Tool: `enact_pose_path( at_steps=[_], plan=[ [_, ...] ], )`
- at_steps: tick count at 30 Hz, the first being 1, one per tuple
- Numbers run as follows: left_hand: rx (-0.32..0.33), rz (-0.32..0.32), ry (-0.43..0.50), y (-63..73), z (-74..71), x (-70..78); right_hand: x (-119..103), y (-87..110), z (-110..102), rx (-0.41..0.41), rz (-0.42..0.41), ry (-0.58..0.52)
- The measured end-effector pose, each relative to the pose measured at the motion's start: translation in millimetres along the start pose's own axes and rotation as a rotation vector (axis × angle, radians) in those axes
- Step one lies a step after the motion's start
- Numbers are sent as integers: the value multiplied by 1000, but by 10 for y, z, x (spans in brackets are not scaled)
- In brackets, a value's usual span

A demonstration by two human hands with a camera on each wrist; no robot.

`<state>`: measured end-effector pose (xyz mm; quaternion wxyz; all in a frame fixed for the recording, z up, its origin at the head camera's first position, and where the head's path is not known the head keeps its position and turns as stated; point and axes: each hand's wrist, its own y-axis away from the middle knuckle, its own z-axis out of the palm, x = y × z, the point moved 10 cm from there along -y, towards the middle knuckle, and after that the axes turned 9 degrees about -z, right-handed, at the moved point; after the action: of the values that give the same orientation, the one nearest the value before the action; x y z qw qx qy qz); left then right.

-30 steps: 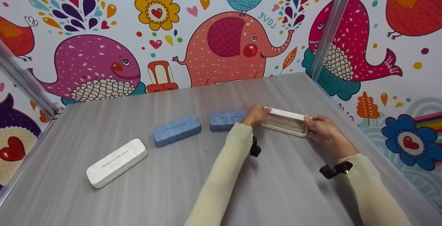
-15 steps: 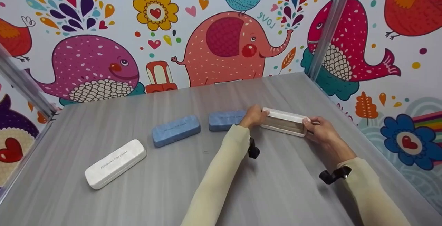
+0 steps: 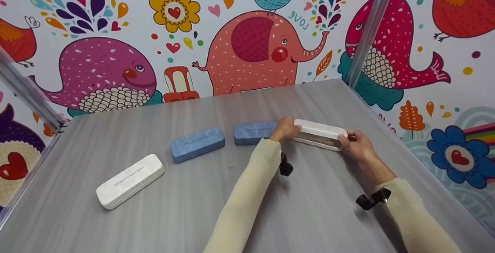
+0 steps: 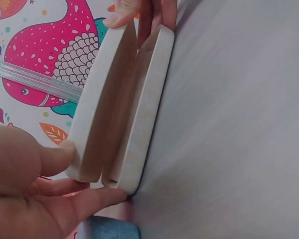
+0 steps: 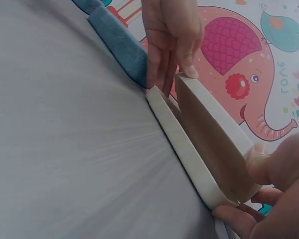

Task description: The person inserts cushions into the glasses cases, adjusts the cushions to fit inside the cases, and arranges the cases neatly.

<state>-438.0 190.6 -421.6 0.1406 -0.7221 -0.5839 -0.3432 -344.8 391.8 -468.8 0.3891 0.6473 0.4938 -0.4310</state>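
Observation:
A white glasses case (image 3: 321,128) rests at the right of the table, its hinged lid tilted partway over the base. Its beige inside shows through the gap in the left wrist view. At the left end, my left hand (image 3: 286,128) grips it, with the thumb on the lid (image 4: 92,104) and a finger at the base. My right hand (image 3: 359,145) holds the other end likewise, its thumb on the lid's corner and fingers at the base (image 5: 187,149). Close beside my left hand lies a closed blue glasses case (image 3: 253,133), partly hidden by that hand.
Another closed blue glasses case (image 3: 198,144) lies further left, and a closed white one (image 3: 130,181) sits at the front left. Printed walls (image 3: 247,52) border the grey table (image 3: 193,210) at the back and sides.
The white case's lid has come down towards its base, narrowing the opening. Both hands stay at its ends; the other cases have not moved.

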Motion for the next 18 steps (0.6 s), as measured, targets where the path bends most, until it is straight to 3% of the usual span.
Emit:
enact_pose_path(
  at_steps=[18],
  plan=[
    [37,-5,-59,12,-23,-19,26,20,33,69,-9,33]
  ],
)
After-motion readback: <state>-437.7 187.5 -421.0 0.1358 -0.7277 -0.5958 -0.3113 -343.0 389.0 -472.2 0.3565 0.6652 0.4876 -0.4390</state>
